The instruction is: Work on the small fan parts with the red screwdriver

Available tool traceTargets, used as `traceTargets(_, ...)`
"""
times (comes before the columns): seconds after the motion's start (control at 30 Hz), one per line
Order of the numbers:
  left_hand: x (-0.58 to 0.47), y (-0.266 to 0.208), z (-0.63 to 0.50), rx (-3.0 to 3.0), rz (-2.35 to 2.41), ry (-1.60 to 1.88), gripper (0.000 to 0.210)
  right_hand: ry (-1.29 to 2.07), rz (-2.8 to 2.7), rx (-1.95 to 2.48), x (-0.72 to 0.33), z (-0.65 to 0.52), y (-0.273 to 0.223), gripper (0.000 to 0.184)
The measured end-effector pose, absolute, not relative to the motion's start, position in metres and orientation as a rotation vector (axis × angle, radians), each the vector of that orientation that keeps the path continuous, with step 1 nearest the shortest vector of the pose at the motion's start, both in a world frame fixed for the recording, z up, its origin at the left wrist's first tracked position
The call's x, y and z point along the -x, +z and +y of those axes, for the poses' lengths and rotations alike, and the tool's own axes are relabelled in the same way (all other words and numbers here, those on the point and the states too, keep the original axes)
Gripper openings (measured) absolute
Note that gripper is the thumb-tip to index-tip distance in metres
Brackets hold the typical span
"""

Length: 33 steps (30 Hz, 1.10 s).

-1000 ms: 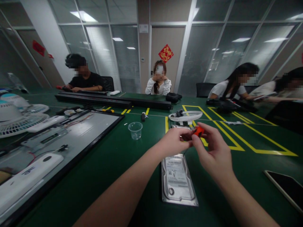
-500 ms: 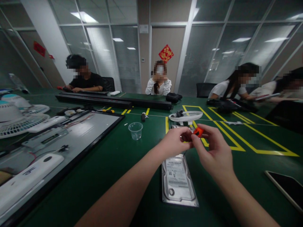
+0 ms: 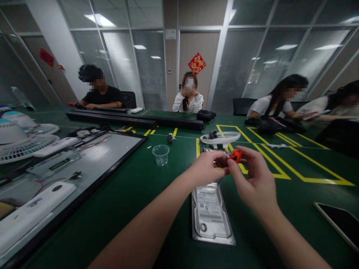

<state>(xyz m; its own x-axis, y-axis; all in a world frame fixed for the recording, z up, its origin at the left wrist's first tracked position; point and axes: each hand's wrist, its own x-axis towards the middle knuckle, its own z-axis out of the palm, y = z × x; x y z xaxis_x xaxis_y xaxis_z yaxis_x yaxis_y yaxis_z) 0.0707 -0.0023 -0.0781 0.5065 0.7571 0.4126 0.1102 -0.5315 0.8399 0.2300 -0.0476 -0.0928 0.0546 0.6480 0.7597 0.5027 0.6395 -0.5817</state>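
My right hand (image 3: 254, 175) pinches a small orange-and-black object (image 3: 236, 156), perhaps a tool handle, between thumb and fingers. Against it comes my left hand (image 3: 209, 167), its fingers curled together; whatever sits in its fingertips is hidden. Both hands are held above a silver hard drive (image 3: 211, 213), which lies label side up on the green table, with a small ring-like mark or part near its front end. Just beyond the hands, a second silver metal piece (image 3: 217, 150) is partly covered by them.
A clear plastic cup (image 3: 160, 155) stands left of my hands. Behind them is a white fan grille (image 3: 220, 138). At left lies a large black-framed panel (image 3: 112, 149) bearing parts; a phone (image 3: 339, 220) rests at right. Long black bars (image 3: 134, 118) and several seated people are across the table.
My hands stay almost in place; the orange-and-black object has shifted and turned very slightly in my right fingers. At far right, a person's head and held item have moved a little.
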Motion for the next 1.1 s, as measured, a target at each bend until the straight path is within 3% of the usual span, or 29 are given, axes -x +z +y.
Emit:
traceTargets(0.27,-0.0718,-0.0775,-0.0031,-1.944,0.757,1.082,0.017,0.025,-1.644,0.989,-0.2324,-0.0464,-0.0902,0.035)
traceTargets(0.57,-0.0705,-0.0769,-0.0029,-1.974,0.71,1.022,0.007,0.152,-1.63,0.984,-0.2308,-0.0492,-0.0908,0.037)
traceTargets(0.73,-0.0713,-0.0789,-0.003,-1.929,0.751,1.079,0.026,0.047,-1.641,0.993,-0.2332,-0.0461,-0.0913,0.036)
traceTargets(0.97,-0.0693,-0.0751,-0.0031,-1.974,0.712,1.026,0.007,0.155,-1.629,0.962,-0.2324,-0.048,-0.0916,0.037)
traceTargets(1.1,-0.0701,-0.0755,-0.0036,-1.939,0.722,1.049,0.015,0.159,-1.612,0.964,-0.2321,-0.0486,-0.0927,0.037)
